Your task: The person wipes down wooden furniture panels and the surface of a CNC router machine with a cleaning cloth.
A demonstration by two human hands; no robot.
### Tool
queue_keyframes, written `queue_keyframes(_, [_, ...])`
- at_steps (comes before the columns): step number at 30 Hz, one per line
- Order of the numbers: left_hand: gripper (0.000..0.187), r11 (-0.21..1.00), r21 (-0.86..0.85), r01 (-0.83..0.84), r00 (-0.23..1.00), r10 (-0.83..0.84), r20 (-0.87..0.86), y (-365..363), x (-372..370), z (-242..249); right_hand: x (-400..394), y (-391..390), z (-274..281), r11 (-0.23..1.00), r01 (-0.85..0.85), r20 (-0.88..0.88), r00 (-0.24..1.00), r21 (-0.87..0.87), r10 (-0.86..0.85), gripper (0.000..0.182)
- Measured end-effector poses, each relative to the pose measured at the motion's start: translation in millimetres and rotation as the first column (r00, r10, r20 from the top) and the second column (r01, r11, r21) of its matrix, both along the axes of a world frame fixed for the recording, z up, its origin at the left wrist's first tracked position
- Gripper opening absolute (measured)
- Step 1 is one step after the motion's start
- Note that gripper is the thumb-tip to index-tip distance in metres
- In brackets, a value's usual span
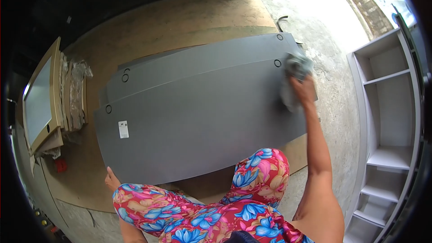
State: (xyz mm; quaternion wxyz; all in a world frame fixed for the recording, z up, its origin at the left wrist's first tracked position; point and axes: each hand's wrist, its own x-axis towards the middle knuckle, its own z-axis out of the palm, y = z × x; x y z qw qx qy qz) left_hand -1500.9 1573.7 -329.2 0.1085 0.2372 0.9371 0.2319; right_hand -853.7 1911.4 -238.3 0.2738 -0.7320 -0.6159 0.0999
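Note:
A large grey panel lies flat in front of my knees, with a white label near its left end and black rings by its far corners. At the panel's right end, my right hand is closed on a crumpled greyish cloth pressed to the surface; both are blurred by motion. My left hand grips the panel's near left corner, its fingers partly hidden behind my knee. Beneath and beyond the top panel, a second grey panel sticks out, also with black rings.
Brown board covers the floor under the panels, with concrete to the right. A white shelf unit stands at far right. On the left are a gold-framed panel and wrapped boards. Black strips lie beyond.

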Motion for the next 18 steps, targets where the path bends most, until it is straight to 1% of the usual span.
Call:
queue_keyframes(2, [0.066, 1.000, -0.001, -0.015, 1.000, 0.015, 0.027, 1.4, 0.6, 0.5, -72.3, 26.2, -8.8, 0.977, -0.205, 0.199, 0.961, 0.056, 0.190, 0.054])
queue_keyframes(3, [0.066, 1.000, -0.005, -0.024, 0.999, 0.024, 0.031, 0.9, 0.1, -1.2, -111.8, 31.2, -11.1, 0.966, -0.255, 0.201, 0.949, 0.037, 0.243, 0.061])
queue_keyframes(4, [0.066, 1.000, -0.006, -0.030, 0.999, 0.031, 0.038, 1.4, -1.0, -3.6, -142.6, 40.8, -9.5, 0.910, -0.399, 0.083, 0.909, -0.115, 0.409, 0.065])
queue_keyframes(5, [0.066, 0.999, -0.008, -0.038, 0.998, 0.039, 0.044, 1.6, -3.2, -5.9, -169.8, 47.0, -22.3, 0.836, -0.548, 0.081, 0.833, -0.021, 0.548, 0.065])
queue_keyframes(6, [0.066, 0.999, -0.005, -0.045, 0.998, 0.046, 0.048, 0.7, -3.8, -7.0, -193.0, 50.9, -30.5, 0.802, -0.593, 0.117, 0.793, -0.073, 0.597, 0.063])
queue_keyframes(7, [0.066, 0.999, -0.008, -0.051, 0.997, 0.052, 0.053, 0.7, -5.9, -8.6, -206.9, 59.1, -40.6, 0.718, -0.690, 0.199, 0.694, -0.092, 0.692, 0.058])
queue_keyframes(10, [0.065, 0.997, -0.008, -0.072, 0.995, 0.073, 0.066, -0.1, -11.6, -13.2, -211.1, 94.0, -52.2, 0.726, -0.672, 0.184, 0.702, -0.146, 0.688, 0.055])
queue_keyframes(11, [0.065, 0.997, -0.007, -0.081, 0.994, 0.081, 0.070, -0.6, -13.4, -15.3, -198.6, 107.9, -65.2, 0.784, -0.616, 0.247, 0.751, -0.075, 0.613, 0.052])
queue_keyframes(13, [0.065, 0.995, -0.005, -0.097, 0.992, 0.097, 0.079, -0.5, -16.3, -18.2, -158.0, 135.3, -76.9, 0.869, -0.487, 0.255, 0.833, -0.085, 0.492, 0.050])
queue_keyframes(14, [0.065, 0.995, -0.006, -0.104, 0.991, 0.104, 0.083, -1.1, -17.2, -19.5, -132.0, 144.1, -68.7, 0.901, -0.411, 0.282, 0.856, -0.137, 0.433, 0.048])
queue_keyframes(15, [0.065, 0.993, -0.005, -0.115, 0.990, 0.115, 0.085, -1.7, -18.9, -19.8, -99.5, 157.4, -82.0, 0.944, -0.325, 0.285, 0.901, -0.057, 0.328, 0.048])
queue_keyframes(16, [0.065, 0.992, -0.005, -0.123, 0.988, 0.123, 0.089, -1.7, -18.7, -20.5, -61.0, 173.8, -99.5, 0.968, -0.252, 0.315, 0.917, -0.026, 0.247, 0.048])
queue_keyframes(17, [0.065, 0.992, -0.005, -0.130, 0.987, 0.129, 0.094, -2.9, -20.3, -20.6, -29.5, 177.0, -95.2, 0.986, -0.148, 0.353, 0.921, -0.079, 0.166, 0.048])
queue_keyframes(18, [0.064, 0.991, -0.005, -0.135, 0.986, 0.135, 0.096, -2.7, -21.1, -21.7, 1.2, 177.9, -90.4, 0.991, -0.074, 0.350, 0.930, -0.114, 0.109, 0.049])
